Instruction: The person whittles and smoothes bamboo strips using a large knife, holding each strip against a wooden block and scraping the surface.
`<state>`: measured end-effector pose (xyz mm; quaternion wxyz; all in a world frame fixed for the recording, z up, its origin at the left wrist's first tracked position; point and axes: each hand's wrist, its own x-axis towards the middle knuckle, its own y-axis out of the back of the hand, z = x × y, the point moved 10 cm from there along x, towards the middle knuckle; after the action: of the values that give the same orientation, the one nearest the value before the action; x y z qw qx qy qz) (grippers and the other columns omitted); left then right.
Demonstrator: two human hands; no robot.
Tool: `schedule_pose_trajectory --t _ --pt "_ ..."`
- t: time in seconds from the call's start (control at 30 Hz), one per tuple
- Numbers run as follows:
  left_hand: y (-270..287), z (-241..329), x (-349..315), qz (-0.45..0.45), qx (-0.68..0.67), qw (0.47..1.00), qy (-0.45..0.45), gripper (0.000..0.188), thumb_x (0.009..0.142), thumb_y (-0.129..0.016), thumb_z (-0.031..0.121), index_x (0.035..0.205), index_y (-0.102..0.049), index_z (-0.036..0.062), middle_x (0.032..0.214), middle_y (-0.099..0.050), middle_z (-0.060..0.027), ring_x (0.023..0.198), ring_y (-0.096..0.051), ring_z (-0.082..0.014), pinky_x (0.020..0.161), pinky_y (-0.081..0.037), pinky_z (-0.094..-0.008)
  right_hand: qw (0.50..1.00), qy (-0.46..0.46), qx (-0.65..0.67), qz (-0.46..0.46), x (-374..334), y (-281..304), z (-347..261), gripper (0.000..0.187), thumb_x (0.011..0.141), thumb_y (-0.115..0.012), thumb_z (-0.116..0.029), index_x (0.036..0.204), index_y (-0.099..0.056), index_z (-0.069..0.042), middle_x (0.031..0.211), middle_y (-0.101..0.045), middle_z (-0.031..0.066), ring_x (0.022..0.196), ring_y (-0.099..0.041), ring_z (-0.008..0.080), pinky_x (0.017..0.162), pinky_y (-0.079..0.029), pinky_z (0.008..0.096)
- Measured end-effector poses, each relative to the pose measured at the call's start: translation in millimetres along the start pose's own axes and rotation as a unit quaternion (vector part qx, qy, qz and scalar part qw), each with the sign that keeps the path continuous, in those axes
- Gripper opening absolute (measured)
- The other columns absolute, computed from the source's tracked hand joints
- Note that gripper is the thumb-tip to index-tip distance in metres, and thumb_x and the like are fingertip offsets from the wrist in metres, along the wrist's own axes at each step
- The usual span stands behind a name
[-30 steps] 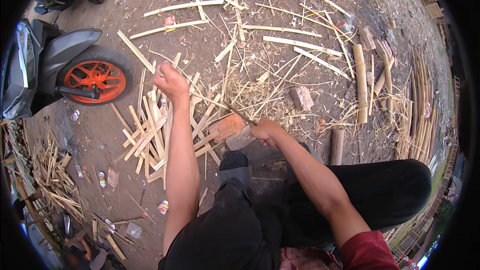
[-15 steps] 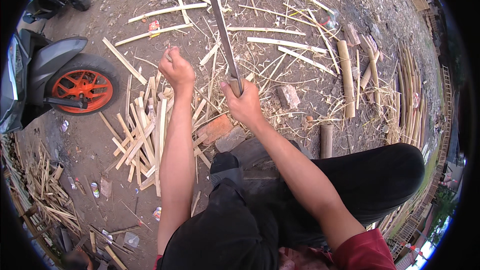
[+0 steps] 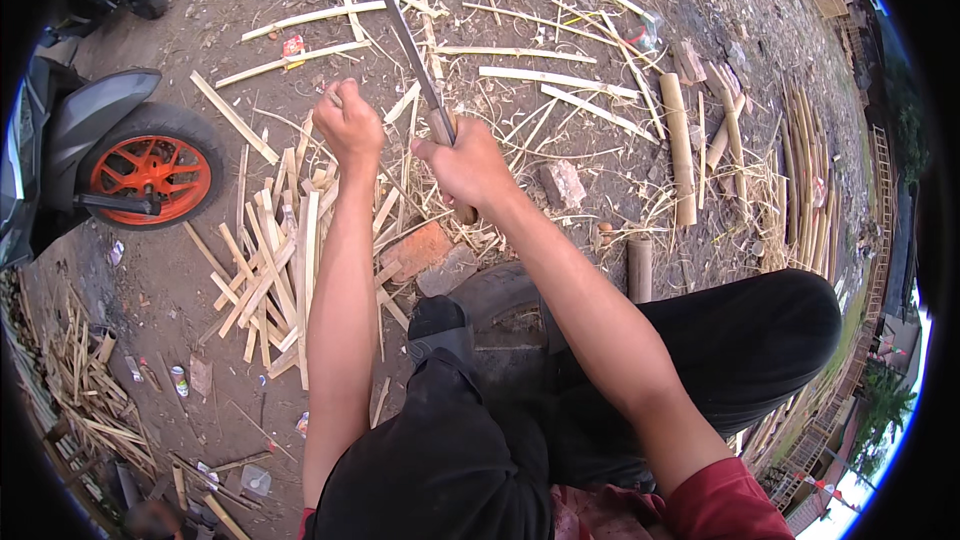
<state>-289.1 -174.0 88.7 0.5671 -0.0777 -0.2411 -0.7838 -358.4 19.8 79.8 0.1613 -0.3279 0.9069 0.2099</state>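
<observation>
My right hand (image 3: 466, 168) grips the wooden handle of a long-bladed knife (image 3: 407, 38). Its blade points away from me and leans left, and the butt of the handle shows below my palm. Left of it, my left hand (image 3: 349, 125) is closed in a fist above the ground; what it holds, if anything, is hidden. Below and around my left forearm lies a heap of split bamboo strips (image 3: 268, 275). More loose strips, such as a pale one (image 3: 558, 81), lie on the dirt beyond both hands.
A motorbike wheel with an orange rim (image 3: 155, 175) stands at the left. A brick (image 3: 420, 248) lies near my foot, and a broken block (image 3: 562, 185) sits right of my hand. Bamboo lengths (image 3: 678, 150) and a bundle of poles (image 3: 812, 180) lie farther right.
The knife has tilted further left, and my right hand has turned with it, so more of the handle's lower end shows. My left fist stays closed. The whole view has shifted slightly.
</observation>
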Motion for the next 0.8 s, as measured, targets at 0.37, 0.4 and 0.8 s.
schedule_pose_trajectory --t 0.37,0.4,0.8 --pt "27.4 -19.8 4.2 0.013 -0.035 0.993 0.115 0.039 0.09 -0.05 0.023 0.07 -0.054 -0.0096 0.056 -0.045 -0.0181 0.057 -0.042 -0.0295 0.063 -0.035 -0.0474 0.925 -0.306 -0.163 -0.158 -110.6 -37.9 244.7 0.023 0.082 -0.061 -0.015 0.08 -0.064 0.007 0.058 -0.059 0.0136 0.046 -0.056 0.0248 0.048 -0.048 0.0399" --pt "30.3 -22.6 7.1 0.015 -0.042 0.993 0.11 0.038 0.09 -0.05 0.022 0.069 -0.053 -0.0096 0.055 -0.043 -0.017 0.055 -0.041 -0.0283 0.061 -0.034 -0.0473 0.923 -0.317 -0.147 -0.16 -112.1 -36.7 246.5 0.022 0.083 -0.06 -0.014 0.08 -0.065 0.008 0.057 -0.058 0.0129 0.045 -0.055 0.0235 0.046 -0.047 0.0396" --pt "38.3 -42.9 -1.9 0.036 -0.13 0.98 0.149 0.036 0.091 -0.052 0.018 0.063 -0.047 -0.0046 0.053 -0.04 -0.0042 0.052 -0.039 -0.0153 0.053 -0.031 -0.0382 0.998 0.01 0.062 0.026 -13.4 1.0 43.8 0.026 0.085 -0.068 -0.021 0.076 -0.053 -0.002 0.065 -0.056 0.0076 0.061 -0.051 0.0203 0.062 -0.044 0.038"
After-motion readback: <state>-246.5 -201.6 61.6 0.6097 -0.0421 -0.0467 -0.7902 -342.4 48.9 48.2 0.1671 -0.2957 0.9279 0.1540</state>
